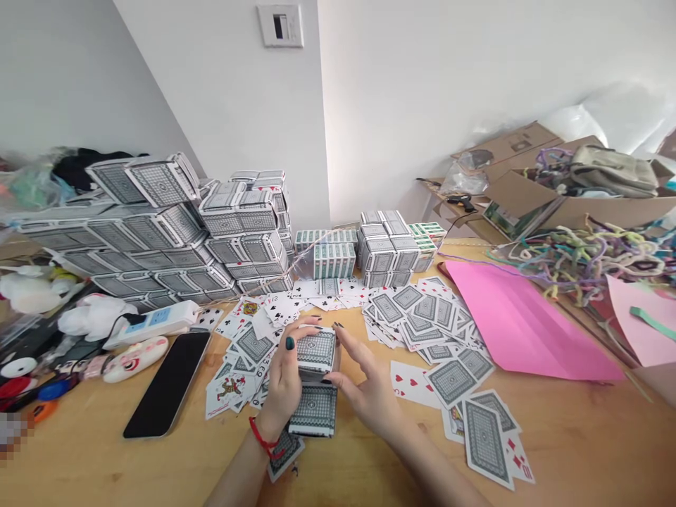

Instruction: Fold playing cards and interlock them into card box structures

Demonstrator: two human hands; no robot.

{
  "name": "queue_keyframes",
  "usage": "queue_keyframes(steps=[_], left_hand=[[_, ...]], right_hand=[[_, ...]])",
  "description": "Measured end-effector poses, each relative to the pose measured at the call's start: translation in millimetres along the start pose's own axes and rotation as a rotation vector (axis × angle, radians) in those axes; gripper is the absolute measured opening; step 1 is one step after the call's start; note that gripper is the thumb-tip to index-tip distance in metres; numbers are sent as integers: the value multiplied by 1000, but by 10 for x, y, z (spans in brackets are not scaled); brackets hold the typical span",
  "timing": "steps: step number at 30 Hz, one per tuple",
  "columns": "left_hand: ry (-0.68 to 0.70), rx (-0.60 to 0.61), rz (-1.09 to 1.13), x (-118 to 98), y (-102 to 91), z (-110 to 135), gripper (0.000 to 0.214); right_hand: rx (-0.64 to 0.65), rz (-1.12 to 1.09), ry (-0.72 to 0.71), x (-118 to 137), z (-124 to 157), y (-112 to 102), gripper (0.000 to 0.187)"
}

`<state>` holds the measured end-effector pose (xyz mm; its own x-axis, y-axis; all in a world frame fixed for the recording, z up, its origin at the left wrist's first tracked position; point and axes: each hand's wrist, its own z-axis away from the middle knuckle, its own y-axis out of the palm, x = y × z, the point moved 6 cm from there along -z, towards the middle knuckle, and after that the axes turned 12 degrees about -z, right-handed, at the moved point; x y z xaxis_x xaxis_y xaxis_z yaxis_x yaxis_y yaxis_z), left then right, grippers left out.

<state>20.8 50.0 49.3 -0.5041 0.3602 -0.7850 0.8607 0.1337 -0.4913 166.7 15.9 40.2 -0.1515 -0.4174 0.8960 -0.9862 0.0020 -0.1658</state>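
Note:
Near the front middle of the table, my left hand point(285, 377) and my right hand point(367, 384) close around a block of playing cards point(315, 348) from either side. The block has grey patterned backs on top. My left fingers curl over its far left edge; my right thumb and fingertips press its right side. Right in front of it, on my side, is a second card block point(313, 410) with the same backs. A loose card point(285, 454) lies by my left wrist. The undersides of both blocks are hidden.
Tall piles of card blocks point(158, 229) stand at the back left, a smaller pile point(388, 250) behind the hands. Loose cards point(422, 317) spread on both sides. A phone point(167, 384) and power strip point(155, 324) lie left; pink paper point(528, 327) and yarn-like strands point(575, 257) right.

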Motion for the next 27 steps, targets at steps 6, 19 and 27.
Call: queue_keyframes(steps=[6,19,27], left_hand=[[-7,6,-1,-14,23,18,40],[32,-5,108,-38,-16,-27,33],[-605,-285,711,462,-68,-14,44]], right_hand=[[56,60,-67,64,-3,36,52],[208,-323,169,0,50,213,70],[33,-794,728,-499,61,189,55]])
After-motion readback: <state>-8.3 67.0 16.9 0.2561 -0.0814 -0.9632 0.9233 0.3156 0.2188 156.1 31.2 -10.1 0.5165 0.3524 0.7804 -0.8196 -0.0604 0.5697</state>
